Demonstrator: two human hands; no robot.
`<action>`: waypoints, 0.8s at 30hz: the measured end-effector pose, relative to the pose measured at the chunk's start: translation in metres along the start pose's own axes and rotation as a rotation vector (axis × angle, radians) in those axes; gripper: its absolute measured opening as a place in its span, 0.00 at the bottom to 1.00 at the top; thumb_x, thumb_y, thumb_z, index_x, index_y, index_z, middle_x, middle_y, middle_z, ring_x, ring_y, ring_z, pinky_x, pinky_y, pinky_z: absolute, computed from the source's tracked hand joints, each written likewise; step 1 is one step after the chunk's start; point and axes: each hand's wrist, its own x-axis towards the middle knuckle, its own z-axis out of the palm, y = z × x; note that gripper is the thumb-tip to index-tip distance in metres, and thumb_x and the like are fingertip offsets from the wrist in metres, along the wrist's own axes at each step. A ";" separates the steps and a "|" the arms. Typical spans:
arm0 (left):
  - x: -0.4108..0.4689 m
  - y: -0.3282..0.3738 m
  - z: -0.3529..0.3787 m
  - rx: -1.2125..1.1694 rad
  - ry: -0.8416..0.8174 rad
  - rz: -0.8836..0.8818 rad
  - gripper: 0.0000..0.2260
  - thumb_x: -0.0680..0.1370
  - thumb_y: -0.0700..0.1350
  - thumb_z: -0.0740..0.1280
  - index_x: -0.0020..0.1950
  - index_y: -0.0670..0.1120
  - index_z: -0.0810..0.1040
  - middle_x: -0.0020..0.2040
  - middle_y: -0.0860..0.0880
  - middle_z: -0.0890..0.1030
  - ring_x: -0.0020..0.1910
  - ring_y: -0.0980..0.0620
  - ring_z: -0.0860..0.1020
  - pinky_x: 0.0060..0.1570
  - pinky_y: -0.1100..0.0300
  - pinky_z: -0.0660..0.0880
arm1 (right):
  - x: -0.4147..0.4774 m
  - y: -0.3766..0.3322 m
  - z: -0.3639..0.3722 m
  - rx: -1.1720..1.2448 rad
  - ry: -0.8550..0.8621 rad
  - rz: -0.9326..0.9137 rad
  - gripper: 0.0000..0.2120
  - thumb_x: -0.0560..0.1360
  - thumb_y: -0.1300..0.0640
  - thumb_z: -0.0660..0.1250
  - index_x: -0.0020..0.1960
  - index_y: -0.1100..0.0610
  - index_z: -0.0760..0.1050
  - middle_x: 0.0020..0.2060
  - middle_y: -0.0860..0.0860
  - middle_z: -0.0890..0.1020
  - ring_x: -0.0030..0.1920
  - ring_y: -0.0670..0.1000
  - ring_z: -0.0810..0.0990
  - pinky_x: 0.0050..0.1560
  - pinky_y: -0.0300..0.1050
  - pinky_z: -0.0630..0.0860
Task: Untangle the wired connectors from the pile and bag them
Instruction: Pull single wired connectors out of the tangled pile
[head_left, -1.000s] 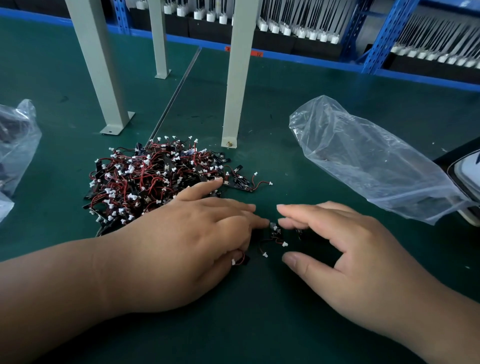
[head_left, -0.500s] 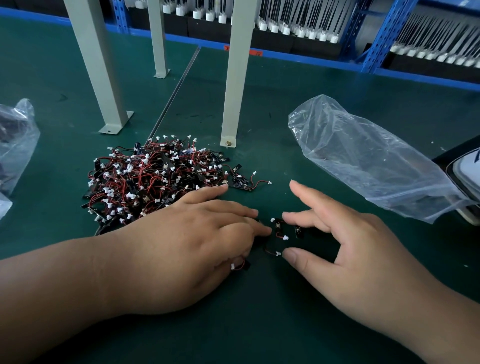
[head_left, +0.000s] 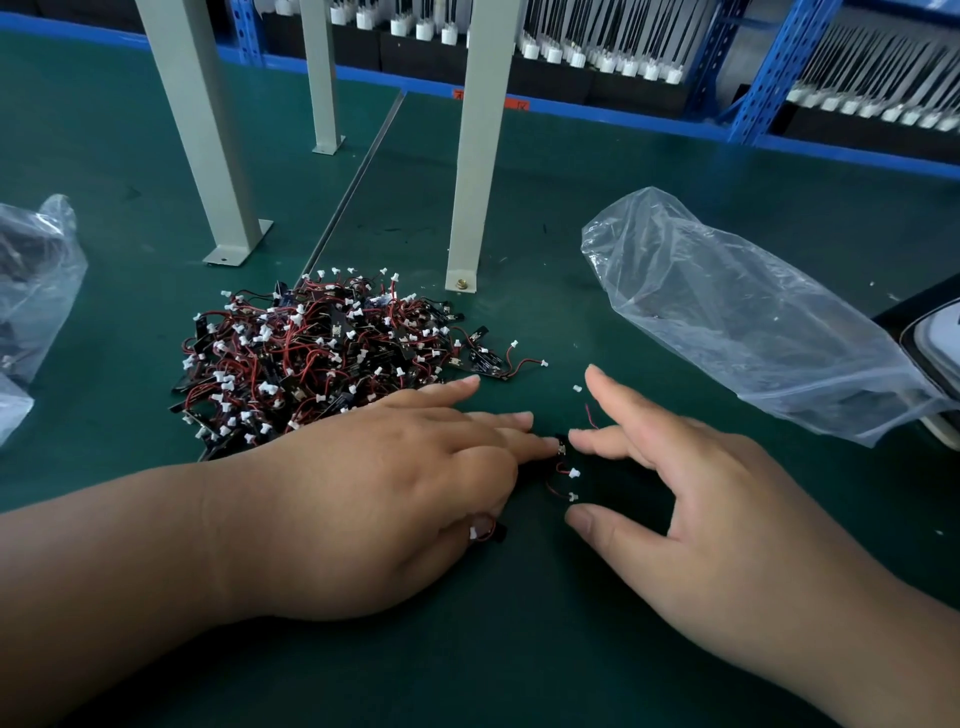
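A tangled pile of connectors (head_left: 322, 358) with red and black wires and white plugs lies on the green mat, left of centre. My left hand (head_left: 374, 499) lies flat in front of the pile, its straight fingertips pressing a few loose connectors (head_left: 563, 470). One more connector (head_left: 485, 532) peeks out by its thumb. My right hand (head_left: 701, 499) hovers over the same loose pieces with fingers spread, the middle fingertip touching them and the index finger raised. A clear plastic bag (head_left: 753, 322) lies to the right, beyond my right hand.
Three grey metal posts stand on the mat behind the pile, the nearest (head_left: 480, 156) just past its far edge. Another plastic bag (head_left: 36, 280) sits at the left edge. A dark-rimmed device (head_left: 935, 332) is at the right edge. Blue shelving (head_left: 623, 52) runs along the back.
My right hand has spread its fingers and lifted the index finger away from the loose connectors. One wire now trails out near that finger. My left hand has stayed in place.
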 end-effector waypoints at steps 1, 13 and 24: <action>0.000 0.000 0.000 0.014 0.001 -0.006 0.03 0.79 0.42 0.63 0.46 0.48 0.73 0.72 0.54 0.71 0.73 0.58 0.65 0.72 0.46 0.62 | 0.000 0.000 0.000 -0.002 -0.002 0.002 0.43 0.66 0.33 0.63 0.71 0.25 0.38 0.59 0.18 0.68 0.41 0.28 0.72 0.47 0.27 0.64; -0.002 0.000 0.001 0.028 0.002 -0.084 0.06 0.80 0.48 0.57 0.47 0.50 0.72 0.71 0.55 0.71 0.72 0.59 0.66 0.73 0.47 0.60 | 0.003 0.003 -0.001 -0.070 -0.009 0.024 0.41 0.67 0.30 0.59 0.69 0.25 0.36 0.62 0.23 0.66 0.46 0.23 0.67 0.47 0.25 0.64; -0.001 0.000 -0.001 0.075 0.069 -0.042 0.05 0.79 0.46 0.60 0.46 0.50 0.74 0.62 0.56 0.77 0.64 0.54 0.74 0.68 0.47 0.66 | 0.000 0.003 -0.002 -0.056 0.030 -0.027 0.39 0.67 0.33 0.64 0.70 0.24 0.43 0.59 0.21 0.62 0.45 0.24 0.69 0.44 0.28 0.64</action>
